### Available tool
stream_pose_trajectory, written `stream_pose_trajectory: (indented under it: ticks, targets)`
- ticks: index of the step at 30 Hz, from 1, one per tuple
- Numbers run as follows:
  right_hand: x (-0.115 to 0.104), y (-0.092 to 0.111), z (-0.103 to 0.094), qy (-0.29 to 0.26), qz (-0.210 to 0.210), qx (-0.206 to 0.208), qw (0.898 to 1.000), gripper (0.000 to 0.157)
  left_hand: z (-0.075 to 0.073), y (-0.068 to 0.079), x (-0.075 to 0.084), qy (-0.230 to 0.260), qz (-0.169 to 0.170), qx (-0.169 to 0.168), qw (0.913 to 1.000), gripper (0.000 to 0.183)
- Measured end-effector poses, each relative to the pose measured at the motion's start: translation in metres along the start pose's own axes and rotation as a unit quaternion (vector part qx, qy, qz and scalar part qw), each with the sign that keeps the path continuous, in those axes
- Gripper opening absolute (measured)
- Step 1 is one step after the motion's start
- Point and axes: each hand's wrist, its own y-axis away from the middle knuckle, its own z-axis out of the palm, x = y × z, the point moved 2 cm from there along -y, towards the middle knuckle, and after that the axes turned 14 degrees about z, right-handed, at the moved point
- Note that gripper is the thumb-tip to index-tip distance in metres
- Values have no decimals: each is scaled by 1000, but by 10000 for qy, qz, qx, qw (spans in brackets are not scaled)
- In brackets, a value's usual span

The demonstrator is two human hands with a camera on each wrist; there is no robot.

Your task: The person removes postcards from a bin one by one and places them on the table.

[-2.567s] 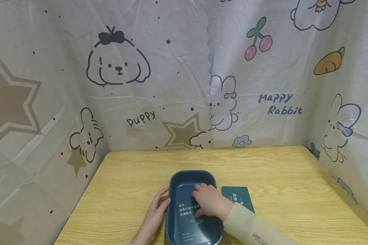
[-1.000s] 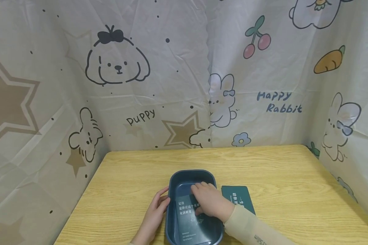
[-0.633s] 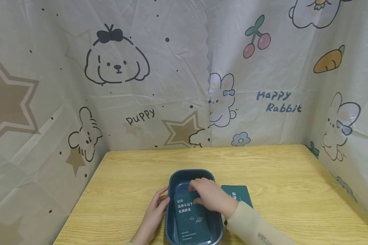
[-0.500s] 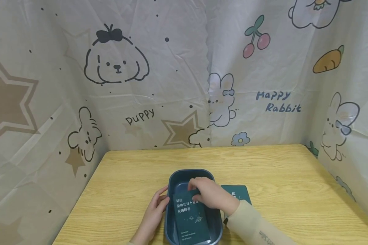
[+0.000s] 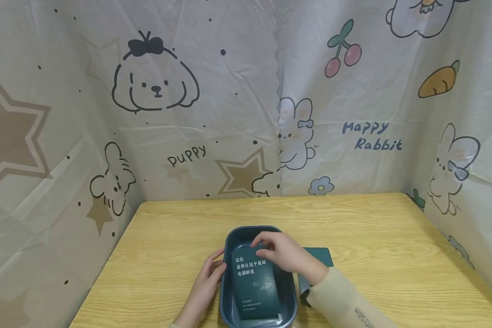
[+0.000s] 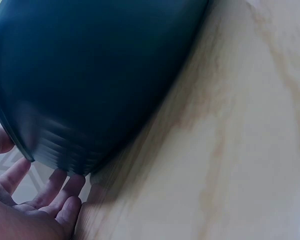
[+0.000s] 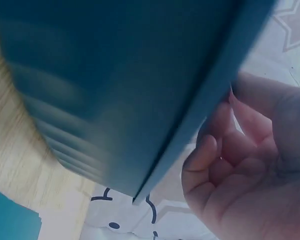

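Observation:
A dark green notebook [image 5: 256, 282] with white lettering lies in a deep dark blue box [image 5: 225, 296], its far end raised. My right hand [image 5: 284, 255] reaches over the box's right rim and pinches the notebook's far edge between thumb and fingers. In the right wrist view, the box wall [image 7: 90, 90] hides the notebook from the curled right hand [image 7: 245, 165]. My left hand [image 5: 207, 280] rests against the box's left side. Its fingertips touch the outer wall in the left wrist view, where the hand [image 6: 35, 205] is partly cut off.
Another green notebook [image 5: 321, 256] lies on the wooden table [image 5: 168, 255] just right of the box, partly under my right forearm. A printed curtain [image 5: 229, 114] closes off the back and both sides of the table.
My right hand has drawn up and slightly away from me, out of the box's depth. The notebook's far end has risen with it and shifted. The left hand has stayed put.

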Motion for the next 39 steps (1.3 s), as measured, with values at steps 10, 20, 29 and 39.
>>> stream_pose_trajectory:
  ticks: [10,20,29,39]
  targets:
    - [2,11,-28,-735,713,1342,9857,16,1,2,3,42,58,26,10000,49]
    - [26,26,-73,-1040,1007,1678,9751,25,0,3,-1,114,152,37,9998,49]
    - [56,34,-103,-903,1267,1674,9735,39,1,3,2,56,164,24,9998,50]
    - [90,37,-107,-567,1612,1251,9773,33,1,3,2,55,185,25,9998,49]
